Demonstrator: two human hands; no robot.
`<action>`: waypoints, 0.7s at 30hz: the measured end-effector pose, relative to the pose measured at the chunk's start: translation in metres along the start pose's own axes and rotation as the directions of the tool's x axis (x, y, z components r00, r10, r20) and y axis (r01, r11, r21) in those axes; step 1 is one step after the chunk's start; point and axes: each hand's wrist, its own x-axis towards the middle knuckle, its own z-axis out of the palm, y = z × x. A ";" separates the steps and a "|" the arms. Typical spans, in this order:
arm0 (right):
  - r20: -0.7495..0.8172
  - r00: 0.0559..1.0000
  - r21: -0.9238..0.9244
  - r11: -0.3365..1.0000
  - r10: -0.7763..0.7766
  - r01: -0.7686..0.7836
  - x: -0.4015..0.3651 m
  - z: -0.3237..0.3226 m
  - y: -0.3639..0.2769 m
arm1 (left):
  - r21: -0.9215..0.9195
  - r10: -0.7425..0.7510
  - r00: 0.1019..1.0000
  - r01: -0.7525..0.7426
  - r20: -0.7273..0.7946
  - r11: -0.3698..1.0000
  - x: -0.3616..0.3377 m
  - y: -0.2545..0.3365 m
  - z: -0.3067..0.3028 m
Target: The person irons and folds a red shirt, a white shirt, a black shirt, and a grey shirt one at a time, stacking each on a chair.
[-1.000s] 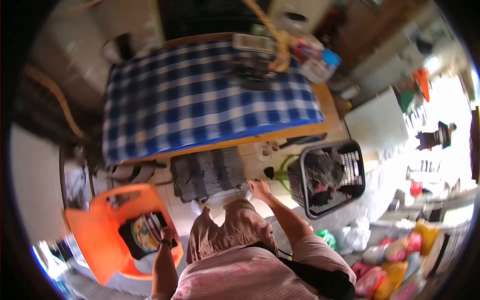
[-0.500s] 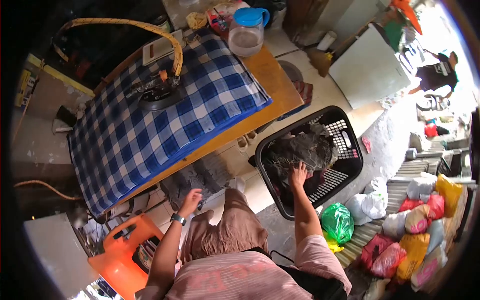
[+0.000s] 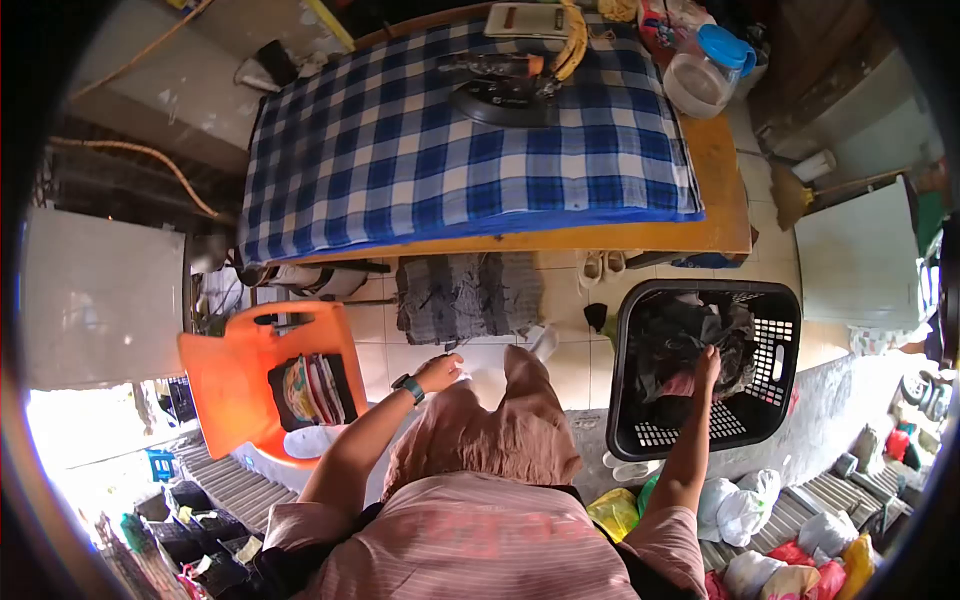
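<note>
At the right, my right hand point(image 3: 708, 366) reaches into a black plastic laundry basket point(image 3: 628, 400), its fingers closed on a dark garment point(image 3: 670, 345) in the pile of clothes. A bit of pink cloth point(image 3: 680, 384) shows among the dark ones. My left hand point(image 3: 440, 372), with a watch on the wrist, hangs in front of my lap, fingers loosely curled and nothing visible in them. Ahead of me, a blue and white checked cloth point(image 3: 420, 170) covers the table, and a black iron point(image 3: 505, 100) rests on it.
An orange plastic chair point(image 3: 225, 380) on the left holds a stack of folded clothes point(image 3: 315, 390). A grey mat point(image 3: 465, 295) lies under the table's front edge. A lidded pitcher point(image 3: 700, 80) stands at the table's right end. Several plastic bags point(image 3: 740, 505) sit at the lower right.
My view has turned left, so the table now lies straight ahead and more of the orange chair shows. My right hand has closed on a dark garment in the basket. The left fingers have curled.
</note>
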 end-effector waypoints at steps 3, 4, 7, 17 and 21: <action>0.041 0.938 -0.063 0.936 -0.345 0.347 -0.016 -0.035 -0.014 | -0.032 0.008 0.999 -0.007 0.031 0.999 -0.025 -0.018 0.015; 0.155 0.903 -0.126 0.899 -0.401 0.420 -0.019 -0.050 -0.015 | -0.004 0.031 0.999 -0.031 0.010 1.000 -0.033 -0.021 0.019; 0.129 0.907 -0.431 0.801 -0.400 0.415 -0.050 -0.113 -0.086 | 0.025 0.078 0.996 -0.077 -0.053 0.997 -0.055 -0.030 0.031; -0.734 0.563 -0.042 0.852 -0.381 0.522 -0.197 -0.205 -0.167 | -0.210 0.086 0.993 -0.068 0.076 0.975 -0.182 -0.078 0.087; -0.465 0.780 0.032 0.873 -0.417 0.486 -0.219 -0.226 -0.197 | -0.068 0.097 0.986 -0.088 0.139 0.994 -0.177 -0.062 0.068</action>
